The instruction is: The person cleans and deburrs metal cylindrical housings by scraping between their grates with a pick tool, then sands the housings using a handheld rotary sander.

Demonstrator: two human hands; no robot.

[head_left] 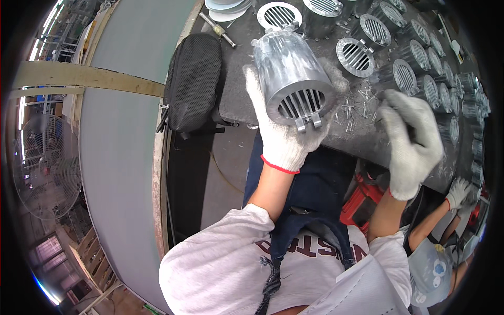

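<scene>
**Gloved hand lifts a slotted metal cylinder above the bench edge**

The left hand (281,131), in a white knit glove with a red cuff, grasps a grey metal cylinder (294,79) from below, fingers wrapped around its side. The cylinder is wrapped in clear plastic film, its slotted grille end faces the camera, and a small hinge lug sticks out at the bottom. It is held above the near edge of the dark workbench (236,79), not resting on it.

The right hand (412,142), also gloved, hangs over a scatter of small metal pins (352,107) near the near edge; it is blurred, and I cannot tell whether its fingers grip anything.

Rows of similar cylinders (420,55) stand along the far and right side of the bench. A black mesh bag (191,81) hangs at the left edge. Another person's gloved hand (459,191) shows at the right end.
</scene>
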